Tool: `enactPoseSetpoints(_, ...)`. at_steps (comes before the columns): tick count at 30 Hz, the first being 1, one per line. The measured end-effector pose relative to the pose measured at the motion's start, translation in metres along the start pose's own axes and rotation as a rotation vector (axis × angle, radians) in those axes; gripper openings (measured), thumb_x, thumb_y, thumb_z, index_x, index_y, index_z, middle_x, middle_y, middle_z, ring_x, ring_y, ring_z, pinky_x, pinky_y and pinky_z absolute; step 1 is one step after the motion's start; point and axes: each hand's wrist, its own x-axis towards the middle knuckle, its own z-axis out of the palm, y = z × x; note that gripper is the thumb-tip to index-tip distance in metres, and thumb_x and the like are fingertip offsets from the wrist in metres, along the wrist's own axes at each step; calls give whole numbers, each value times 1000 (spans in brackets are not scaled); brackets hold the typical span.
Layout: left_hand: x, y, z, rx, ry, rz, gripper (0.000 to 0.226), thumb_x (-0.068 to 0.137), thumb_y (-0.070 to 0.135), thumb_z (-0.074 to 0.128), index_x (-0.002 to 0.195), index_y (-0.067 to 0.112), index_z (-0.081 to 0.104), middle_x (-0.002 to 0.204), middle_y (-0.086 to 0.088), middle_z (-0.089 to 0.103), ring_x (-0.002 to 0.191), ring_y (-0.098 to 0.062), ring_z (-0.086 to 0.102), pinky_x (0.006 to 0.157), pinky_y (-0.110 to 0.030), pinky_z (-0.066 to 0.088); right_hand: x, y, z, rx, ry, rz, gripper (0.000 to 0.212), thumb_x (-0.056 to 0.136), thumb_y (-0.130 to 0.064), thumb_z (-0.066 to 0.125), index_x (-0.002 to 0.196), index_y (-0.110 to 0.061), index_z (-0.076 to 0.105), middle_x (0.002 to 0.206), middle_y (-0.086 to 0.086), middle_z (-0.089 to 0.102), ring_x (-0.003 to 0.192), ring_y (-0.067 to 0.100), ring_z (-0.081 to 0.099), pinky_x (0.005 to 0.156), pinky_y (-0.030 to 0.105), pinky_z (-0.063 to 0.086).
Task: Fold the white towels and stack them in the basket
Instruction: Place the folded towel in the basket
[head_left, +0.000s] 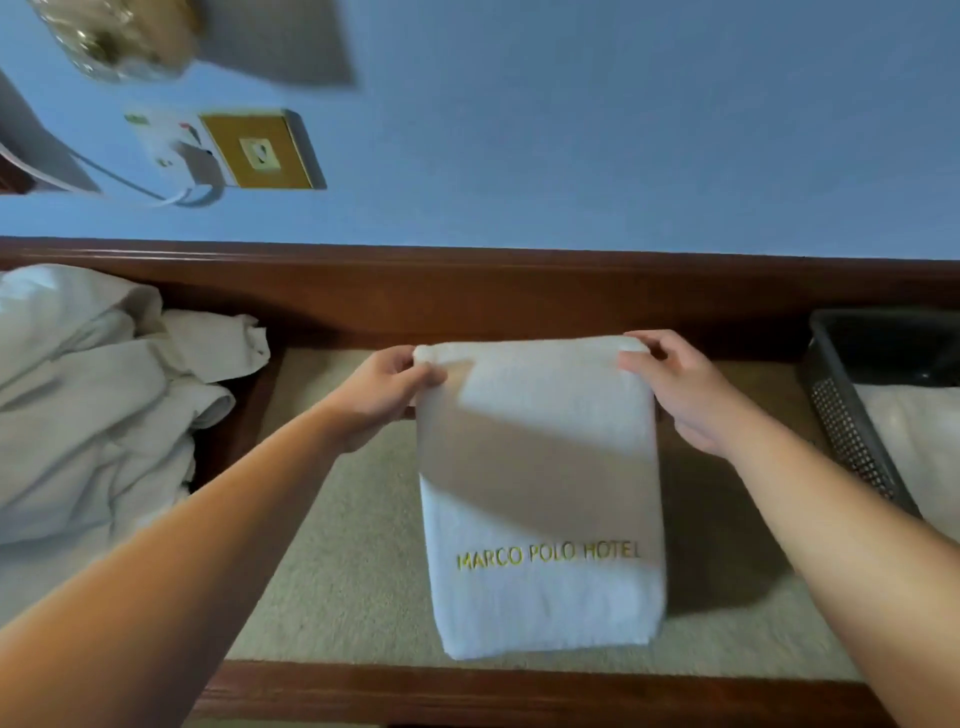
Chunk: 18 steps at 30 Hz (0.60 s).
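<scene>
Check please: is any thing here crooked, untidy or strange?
Nothing is damaged or spilled. The folded towel, gripped at its far corners by the left hand and right hand, lies nearly straight. Only the pile of unfolded white towels at the left is crumpled. The basket at the right already holds white cloth.

Open beige surface (337, 571) around the folded towel (540, 519); crumpled towels (93, 395) left, basket (852, 415) right.

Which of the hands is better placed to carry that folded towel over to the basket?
Right, probably. The right hand already grips the folded towel at its far right corner, and the basket sits on that side. The left hand grips the opposite corner, farther away.
</scene>
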Motion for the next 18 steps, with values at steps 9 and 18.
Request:
enactPoseSetpoints(9,90,-129,41,-49,303,-256,60,85,64,69,103,7,69,81,-1,65,63,-10,63,49,-23,48,89,129,46,-44,63,216,76,99,-51,64,159,-16,32,149,1,54,126,19,60,109,40,48)
enactPoseSetpoints(18,5,-153,81,205,199,-350,65,82,79,65,122,28,61,106,4,73,92,-18,74,79,-40,63,23,163,62,-237,111,257,77,101,-62,46,151,-4,43,153,12,51,143,30,46,114,37,35)
